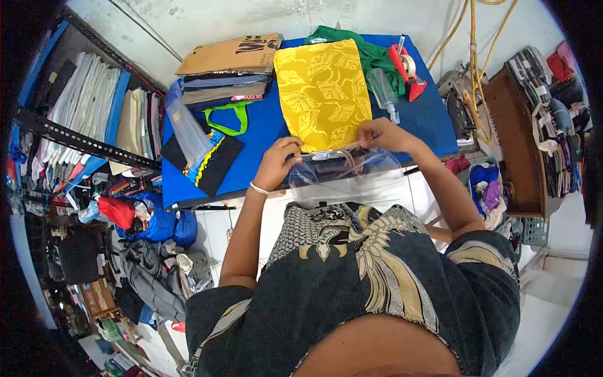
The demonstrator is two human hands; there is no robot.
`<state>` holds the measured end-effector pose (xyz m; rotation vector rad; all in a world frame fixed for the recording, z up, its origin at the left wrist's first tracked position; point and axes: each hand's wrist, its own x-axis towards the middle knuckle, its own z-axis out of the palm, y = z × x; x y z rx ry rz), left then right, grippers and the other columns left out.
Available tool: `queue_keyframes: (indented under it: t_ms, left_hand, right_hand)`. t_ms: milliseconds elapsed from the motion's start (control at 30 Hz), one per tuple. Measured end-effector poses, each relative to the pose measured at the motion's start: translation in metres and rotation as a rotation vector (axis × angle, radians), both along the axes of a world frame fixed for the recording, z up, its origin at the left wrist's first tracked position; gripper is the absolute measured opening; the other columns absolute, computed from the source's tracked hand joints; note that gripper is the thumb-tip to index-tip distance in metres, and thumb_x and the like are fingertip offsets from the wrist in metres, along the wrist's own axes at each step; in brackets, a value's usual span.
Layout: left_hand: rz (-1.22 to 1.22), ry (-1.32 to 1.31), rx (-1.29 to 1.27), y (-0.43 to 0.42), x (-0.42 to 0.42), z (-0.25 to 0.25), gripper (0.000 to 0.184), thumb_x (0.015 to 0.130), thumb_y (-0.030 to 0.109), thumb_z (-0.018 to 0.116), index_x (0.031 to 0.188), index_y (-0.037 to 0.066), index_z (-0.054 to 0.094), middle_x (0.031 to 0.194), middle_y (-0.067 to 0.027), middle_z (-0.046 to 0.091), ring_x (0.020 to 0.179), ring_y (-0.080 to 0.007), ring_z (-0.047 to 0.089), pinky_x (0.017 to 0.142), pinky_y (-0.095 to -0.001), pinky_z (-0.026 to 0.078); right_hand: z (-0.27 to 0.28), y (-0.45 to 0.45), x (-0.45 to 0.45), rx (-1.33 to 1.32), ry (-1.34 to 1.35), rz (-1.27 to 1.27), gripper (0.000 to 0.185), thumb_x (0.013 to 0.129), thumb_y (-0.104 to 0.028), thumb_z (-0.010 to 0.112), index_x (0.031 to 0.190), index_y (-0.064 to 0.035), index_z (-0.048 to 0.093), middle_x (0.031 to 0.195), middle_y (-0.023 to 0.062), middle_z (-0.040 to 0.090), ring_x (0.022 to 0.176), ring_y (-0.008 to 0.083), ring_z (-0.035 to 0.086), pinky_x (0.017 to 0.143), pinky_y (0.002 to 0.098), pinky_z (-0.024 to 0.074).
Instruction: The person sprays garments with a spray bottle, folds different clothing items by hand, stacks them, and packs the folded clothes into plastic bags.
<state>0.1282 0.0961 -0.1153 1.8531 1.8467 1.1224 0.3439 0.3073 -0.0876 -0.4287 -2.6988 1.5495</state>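
A folded yellow cloth [323, 94] with a pale printed pattern lies flat on the blue table [433, 122]. Along its near edge is a clear plastic bag [384, 163], its loose part hanging over the front of the table. My left hand [278, 163] pinches the plastic at the cloth's lower left corner. At the lower right corner my right hand [384, 135] is closed on the same plastic, fingers bent. Whether the cloth lies fully inside the bag I cannot tell.
Folded clothes [223, 85] are stacked at the back left beside clear plastic sleeves [188, 122], a black cloth [217, 166] and a green strap [235, 119]. On the right are a spray bottle [383, 91], a red tape dispenser [411, 72] and green fabric [326, 36]. Shelves flank the table.
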Motion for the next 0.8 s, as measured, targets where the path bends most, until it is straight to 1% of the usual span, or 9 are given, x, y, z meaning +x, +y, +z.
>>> queue_keyframes:
  t_ms: [33,133,267,367,400,467,533,600,800]
  left_hand:
    - [-0.001,0.000,0.001,0.003,-0.007,0.001,0.013,0.068,0.002,0.061,0.078,0.001,0.052,0.096,-0.0106,0.057,0.090,-0.0279,0.054,0.077,-0.0339,0.043]
    - [-0.127,-0.280,-0.178,0.016,-0.028,-0.004,0.005,0.079,0.002,0.056,0.080,0.002,0.051,0.088,-0.0080,0.060,0.087,-0.0160,0.056,0.077,-0.0276,0.043]
    - [-0.286,-0.584,-0.248,0.038,-0.045,-0.019,0.006,0.085,0.005,0.051,0.081,0.001,0.050,0.083,-0.0037,0.057,0.081,-0.0109,0.053,0.075,-0.0247,0.042]
    - [-0.219,-0.770,-0.300,0.037,-0.045,-0.028,0.006,0.083,0.007,0.054,0.082,0.002,0.050,0.080,-0.0026,0.055,0.077,-0.0104,0.051,0.072,-0.0244,0.041]
    - [-0.219,-0.772,-0.303,0.035,-0.041,-0.030,0.006,0.083,0.007,0.054,0.082,0.002,0.050,0.080,-0.0026,0.055,0.077,-0.0104,0.051,0.072,-0.0244,0.041]
    - [-0.032,-0.448,-0.104,0.028,-0.025,-0.020,0.007,0.081,0.007,0.057,0.080,0.003,0.051,0.079,-0.0036,0.055,0.075,-0.0110,0.051,0.070,-0.0242,0.040]
    - [0.062,-0.288,-0.085,0.025,-0.011,-0.010,0.009,0.075,0.006,0.060,0.077,0.003,0.052,0.082,-0.0070,0.054,0.080,-0.0178,0.052,0.073,-0.0270,0.040]
    - [0.337,0.266,0.336,0.028,0.002,-0.010,0.010,0.072,0.007,0.060,0.077,0.003,0.053,0.088,-0.0121,0.053,0.084,-0.0293,0.051,0.077,-0.0343,0.040]
    - [0.398,0.091,0.379,0.066,-0.012,-0.032,0.009,0.078,0.008,0.053,0.082,0.001,0.051,0.087,-0.0168,0.054,0.086,-0.0333,0.051,0.073,-0.0393,0.040]
  right_hand:
    - [-0.006,0.011,-0.005,0.001,0.000,-0.001,0.011,0.071,-0.011,0.062,0.073,-0.0024,0.055,0.068,0.0060,0.055,0.065,0.0111,0.051,0.063,0.0240,0.0401]
    - [-0.011,0.023,-0.020,-0.517,0.029,0.112,0.023,0.078,-0.022,0.058,0.068,-0.0035,0.049,0.062,-0.0029,0.045,0.059,0.0085,0.044,0.058,0.0220,0.0352]
    - [-0.008,0.027,-0.024,-0.603,-0.080,0.006,0.015,0.080,-0.016,0.057,0.073,-0.0048,0.049,0.066,-0.0039,0.046,0.064,0.0067,0.044,0.059,0.0216,0.0350]
    - [-0.001,0.009,-0.016,-0.388,-0.046,-0.104,0.016,0.080,-0.016,0.058,0.074,-0.0036,0.048,0.070,-0.0005,0.047,0.064,0.0100,0.045,0.059,0.0246,0.0367]
    - [-0.004,0.006,-0.010,-0.115,0.036,-0.131,0.017,0.078,-0.014,0.060,0.075,-0.0015,0.049,0.071,0.0030,0.047,0.066,0.0136,0.046,0.062,0.0268,0.0380]
    - [-0.011,-0.003,-0.007,0.344,0.195,-0.193,0.020,0.073,-0.011,0.063,0.081,0.0020,0.050,0.079,0.0121,0.047,0.072,0.0240,0.048,0.066,0.0322,0.0403]
    - [-0.022,-0.013,-0.009,0.461,0.322,-0.298,0.021,0.073,-0.011,0.063,0.082,0.0020,0.050,0.082,0.0131,0.047,0.074,0.0264,0.048,0.067,0.0334,0.0406]
    - [-0.025,-0.016,-0.016,0.581,0.453,-0.401,0.021,0.072,-0.010,0.063,0.083,0.0020,0.050,0.085,0.0140,0.047,0.075,0.0288,0.048,0.068,0.0345,0.0408]
    - [-0.041,0.006,-0.043,0.671,0.381,-0.602,0.021,0.074,-0.013,0.062,0.083,0.0011,0.050,0.074,0.0113,0.050,0.069,0.0299,0.049,0.063,0.0346,0.0411]
